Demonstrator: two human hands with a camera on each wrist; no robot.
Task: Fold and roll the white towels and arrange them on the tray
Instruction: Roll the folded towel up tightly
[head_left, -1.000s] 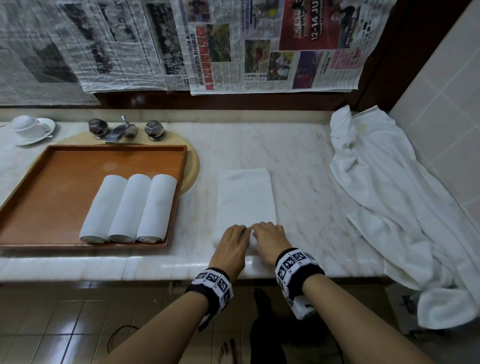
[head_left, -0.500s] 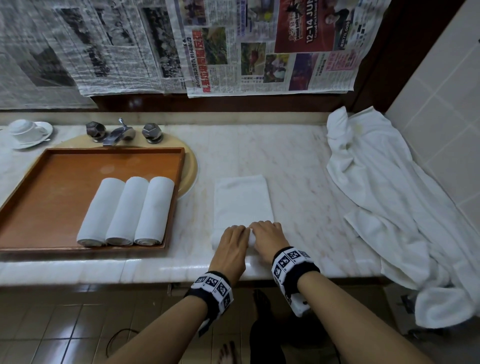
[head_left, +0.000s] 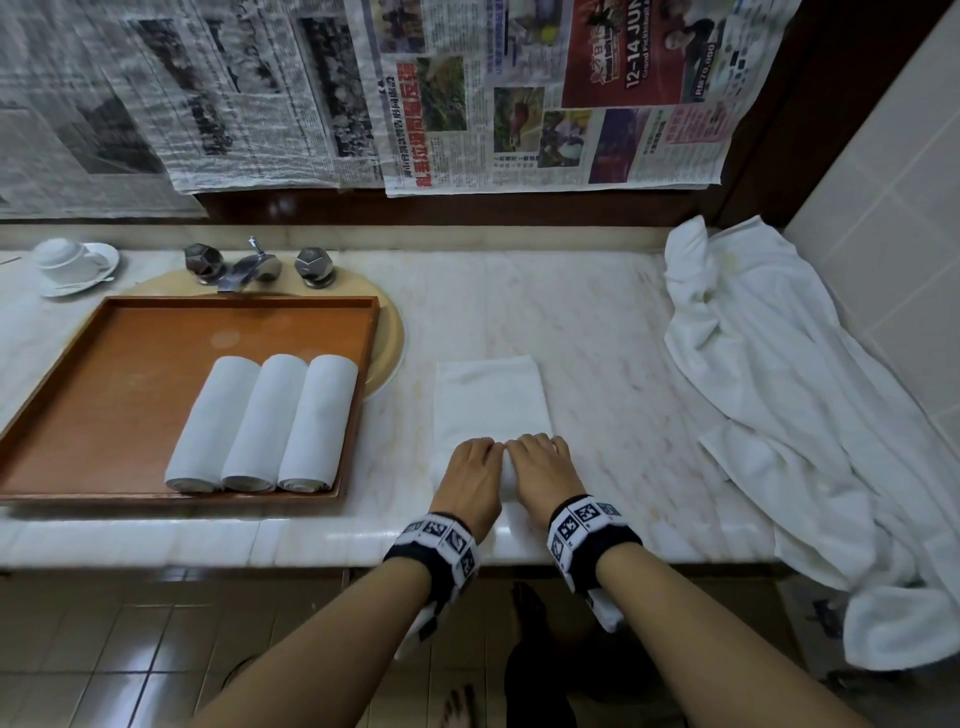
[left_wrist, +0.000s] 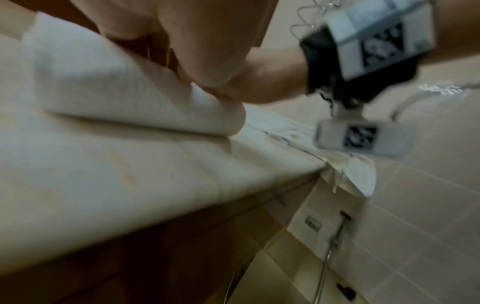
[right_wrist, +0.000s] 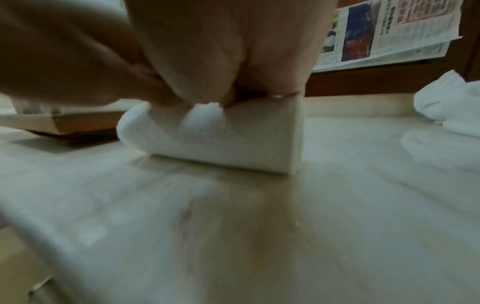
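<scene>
A folded white towel (head_left: 491, 400) lies on the marble counter in front of me, its near end wound into a roll (right_wrist: 221, 139). My left hand (head_left: 470, 470) and right hand (head_left: 540, 467) sit side by side on that roll, fingers curled over it and gripping it. The roll (left_wrist: 135, 98) shows under my left fingers in the left wrist view. To the left stands a brown wooden tray (head_left: 130, 364) holding three rolled white towels (head_left: 265, 423) in a row at its near right corner.
A large crumpled white cloth (head_left: 789, 415) covers the counter's right end and hangs over the edge. A tap with two knobs (head_left: 257, 265) stands behind the tray, a cup on a saucer (head_left: 70, 262) at far left. Newspapers hang on the wall.
Both hands have moved slightly away from me along the towel, and the rolled part has grown while the flat part ahead has shortened.
</scene>
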